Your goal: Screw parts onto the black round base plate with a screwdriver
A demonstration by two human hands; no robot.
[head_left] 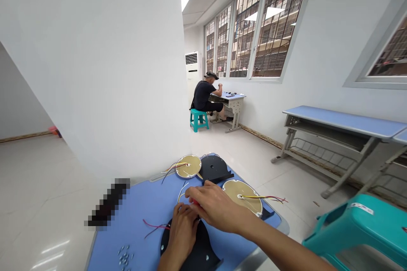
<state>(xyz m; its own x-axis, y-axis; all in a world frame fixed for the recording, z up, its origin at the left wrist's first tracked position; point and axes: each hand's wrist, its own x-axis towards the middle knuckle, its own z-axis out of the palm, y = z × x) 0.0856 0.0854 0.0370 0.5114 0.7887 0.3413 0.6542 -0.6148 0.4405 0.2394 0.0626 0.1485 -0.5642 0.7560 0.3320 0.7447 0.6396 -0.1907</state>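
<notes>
My left hand (182, 230) rests on a black round plate (197, 252) near the front of the blue desk (143, 203), fingers curled at its far edge. Just beyond, my right hand (214, 207) is closed around a small red object (195, 203), likely a tool handle, which the fingers mostly hide. A cream disc with white wires sits partly hidden under both hands. Red wires (152, 226) trail left from the plate.
Another cream disc with coloured wires (188, 166), a black plate (213, 168) and a third disc with wires (243, 194) lie farther back. Small screws (125, 257) lie front left. A teal stool (359, 228) stands right. A person sits at a far desk (206, 95).
</notes>
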